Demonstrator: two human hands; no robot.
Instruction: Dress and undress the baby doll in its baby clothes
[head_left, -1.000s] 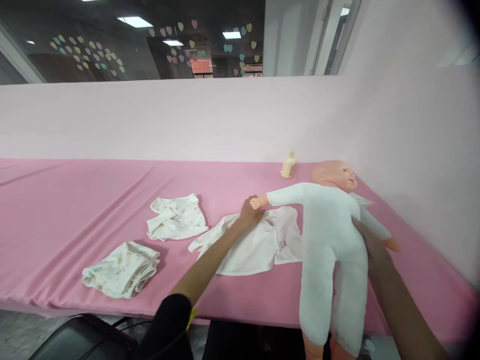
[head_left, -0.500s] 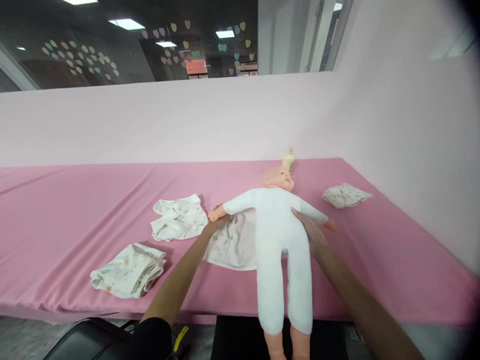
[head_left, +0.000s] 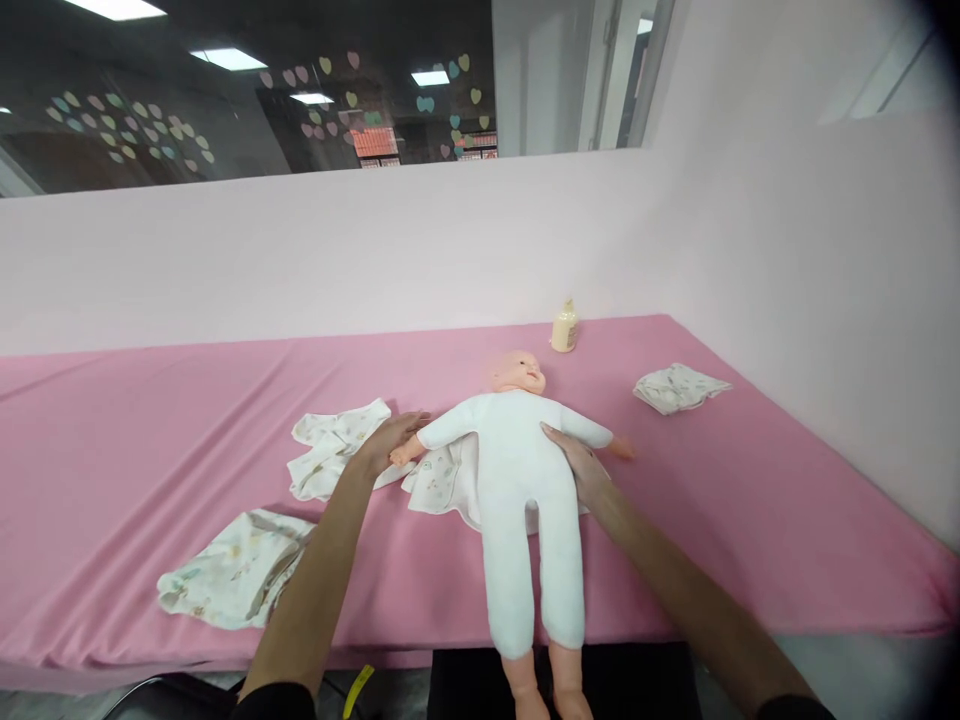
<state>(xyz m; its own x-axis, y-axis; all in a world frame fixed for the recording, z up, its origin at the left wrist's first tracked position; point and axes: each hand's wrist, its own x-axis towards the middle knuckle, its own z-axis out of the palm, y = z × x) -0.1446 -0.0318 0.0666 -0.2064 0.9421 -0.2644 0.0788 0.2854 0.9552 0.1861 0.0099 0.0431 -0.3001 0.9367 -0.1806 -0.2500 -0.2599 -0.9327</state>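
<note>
So there's a baby doll [head_left: 525, 480] in a white bodysuit lying face up on the pink table [head_left: 135, 440], head toward the far wall and its bare feet hanging off the near edge. It's lying on top of an opened white garment [head_left: 439, 478] that sticks out from under its left side.

The left hand [head_left: 390, 440] lies flat with the fingers stretched out and close together, right at the doll's outstretched hand, touching it from the left. It also overlaps the edge of a crumpled printed cloth [head_left: 330, 455] sitting just left of the doll.

The right hand [head_left: 577, 465] rests against the doll's side under the other arm, fingers extended and lying along the torso. Can't really tell if the thumb is tucked under the body or not.

Other stuff around: a folded printed cloth [head_left: 225, 575] near the front edge on the left, another small folded cloth [head_left: 679, 387] off to the right well apart from the doll, and a little cream bottle [head_left: 564, 328] standing upright by the far wall just past the doll's head.
</note>
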